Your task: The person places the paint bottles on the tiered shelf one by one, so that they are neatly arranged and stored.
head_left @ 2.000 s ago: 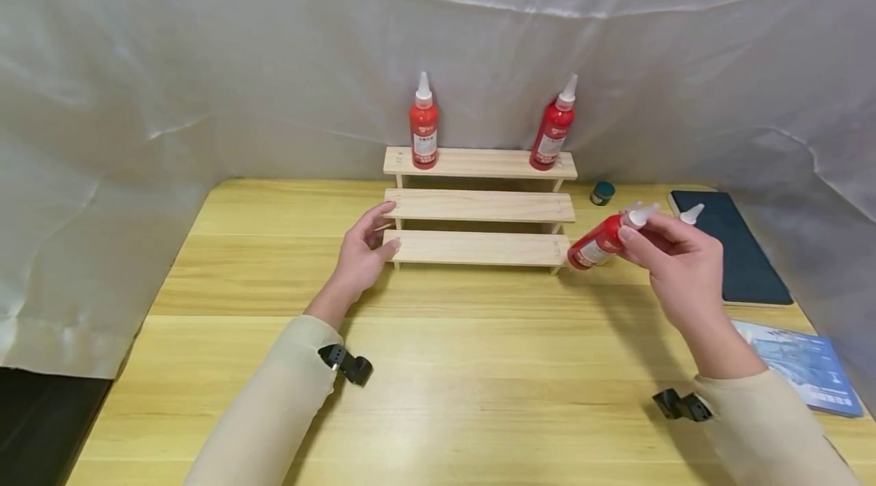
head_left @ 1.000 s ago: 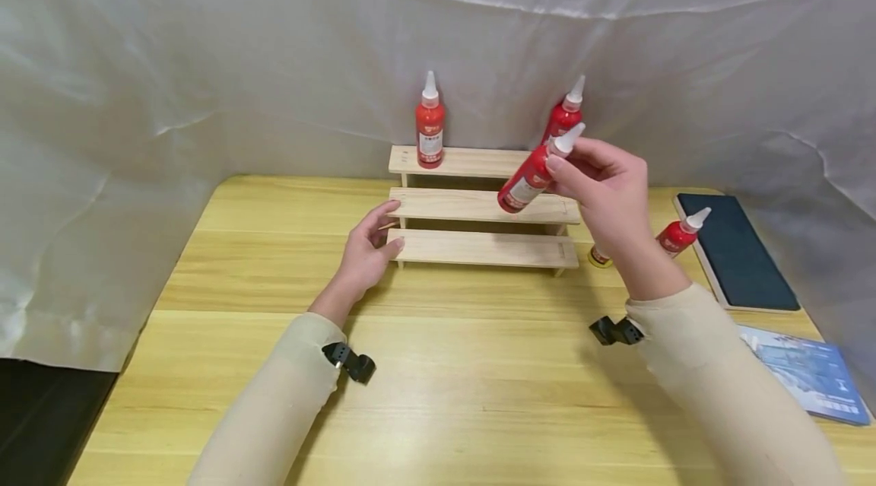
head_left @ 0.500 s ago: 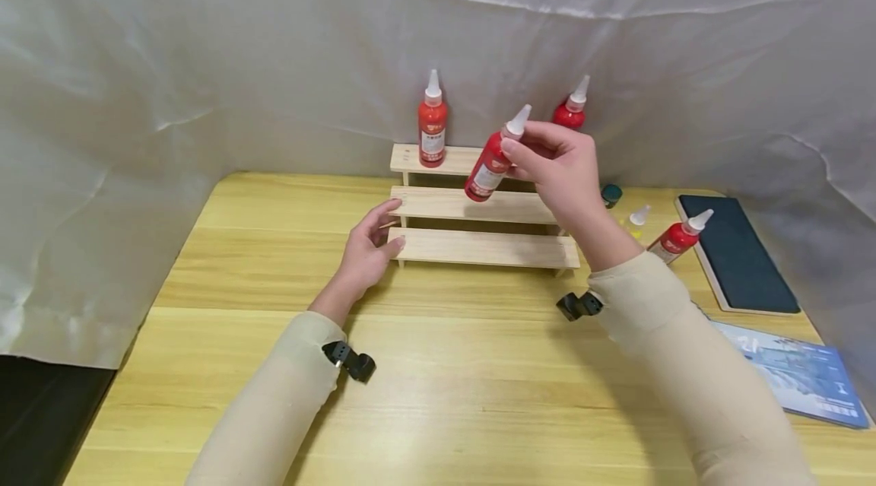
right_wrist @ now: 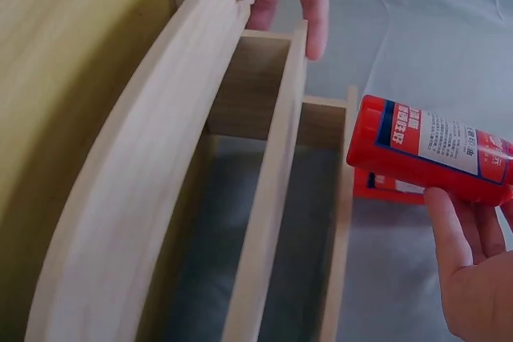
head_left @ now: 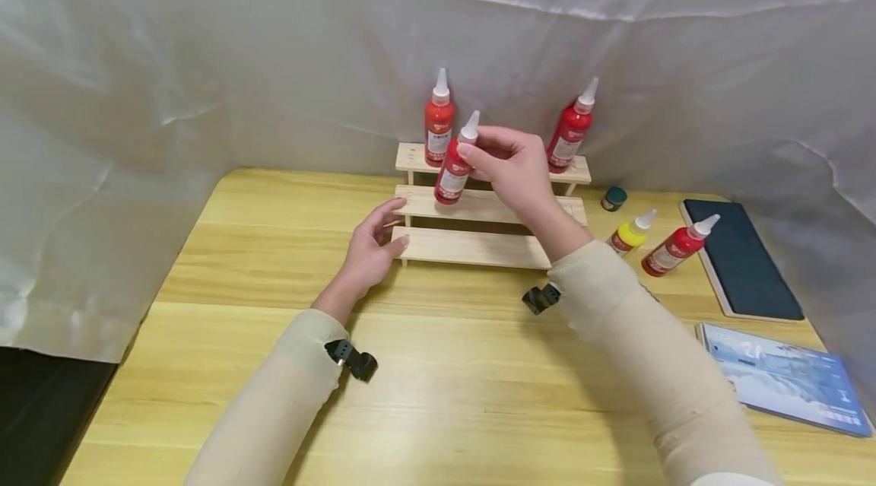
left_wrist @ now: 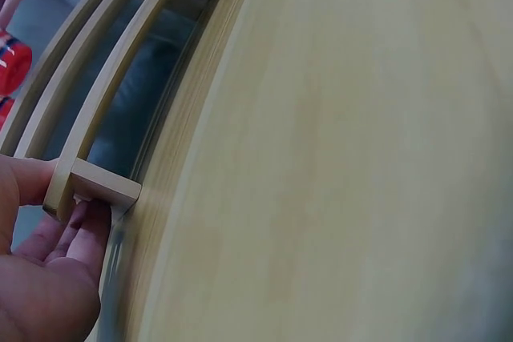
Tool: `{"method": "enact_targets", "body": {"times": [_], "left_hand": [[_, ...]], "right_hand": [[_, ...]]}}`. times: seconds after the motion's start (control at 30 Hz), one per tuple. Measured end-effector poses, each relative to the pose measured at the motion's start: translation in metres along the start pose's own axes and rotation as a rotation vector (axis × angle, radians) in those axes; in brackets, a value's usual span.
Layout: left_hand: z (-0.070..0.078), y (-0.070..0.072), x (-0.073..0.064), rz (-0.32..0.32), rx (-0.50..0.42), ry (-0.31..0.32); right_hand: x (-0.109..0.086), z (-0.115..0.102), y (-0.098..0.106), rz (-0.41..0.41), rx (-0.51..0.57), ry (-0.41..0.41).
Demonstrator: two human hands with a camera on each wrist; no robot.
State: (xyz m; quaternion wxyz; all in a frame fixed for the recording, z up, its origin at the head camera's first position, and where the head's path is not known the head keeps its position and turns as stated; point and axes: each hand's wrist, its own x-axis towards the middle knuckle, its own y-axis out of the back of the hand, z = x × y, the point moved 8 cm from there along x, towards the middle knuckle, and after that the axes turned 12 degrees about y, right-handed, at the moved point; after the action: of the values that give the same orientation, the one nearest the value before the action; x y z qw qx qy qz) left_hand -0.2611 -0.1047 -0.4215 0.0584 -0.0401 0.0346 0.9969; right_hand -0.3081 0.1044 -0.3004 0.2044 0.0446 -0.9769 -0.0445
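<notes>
Near the middle of the head view, a right hand point(head_left: 509, 166) pinches a red squeeze bottle point(head_left: 452, 176) by the neck, between thumb and fingers. The bottle leans slightly, its white nozzle toward the upper right, and its base shows in front of the left part of the middle board point(head_left: 506, 206) of a 3-tier wooden stand point(head_left: 472, 248); in the right wrist view a gap separates that base from the board. Left of centre, a left hand point(head_left: 369, 250) grips the stand's left end, with the thumb on the lowest tier and a fingertip at the end of the middle board; the right wrist view has fingers behind the lowest tier too.

Along the top board point(head_left: 578, 170) are 2 more bottles: an orange-red bottle point(head_left: 439, 136) at the left end, its lower right edge covered by the held bottle, and a darker red bottle point(head_left: 568, 140) at the right end. Right of centre, on the wooden table point(head_left: 445, 395), a yellow bottle point(head_left: 631, 236), partly hidden by the right sleeve point(head_left: 657, 364), is beside another red bottle point(head_left: 674, 250). Above them, a small green jar point(head_left: 614, 198) sits near the stand. A dark notebook point(head_left: 746, 258) lies toward the right edge, and a blue-and-white book point(head_left: 787, 379) occupies the lower right, while grey cloth point(head_left: 308, 52) fills the top of the frame
</notes>
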Motion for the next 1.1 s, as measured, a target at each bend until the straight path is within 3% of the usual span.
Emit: {"method": "enact_targets", "body": {"times": [0.47, 0.7, 1.1], "left_hand": [[0.003, -0.002, -0.001, 0.002, 0.014, 0.002], [0.005, -0.002, 0.0, 0.002, 0.012, -0.031], [0.006, -0.003, -0.001, 0.012, 0.008, -0.03]], "right_hand": [[0.003, 0.016, -0.025, -0.067, -0.134, 0.051], [0.005, 0.017, -0.029, -0.107, -0.168, 0.091], [0.005, 0.017, -0.031, -0.127, -0.225, 0.117]]}}
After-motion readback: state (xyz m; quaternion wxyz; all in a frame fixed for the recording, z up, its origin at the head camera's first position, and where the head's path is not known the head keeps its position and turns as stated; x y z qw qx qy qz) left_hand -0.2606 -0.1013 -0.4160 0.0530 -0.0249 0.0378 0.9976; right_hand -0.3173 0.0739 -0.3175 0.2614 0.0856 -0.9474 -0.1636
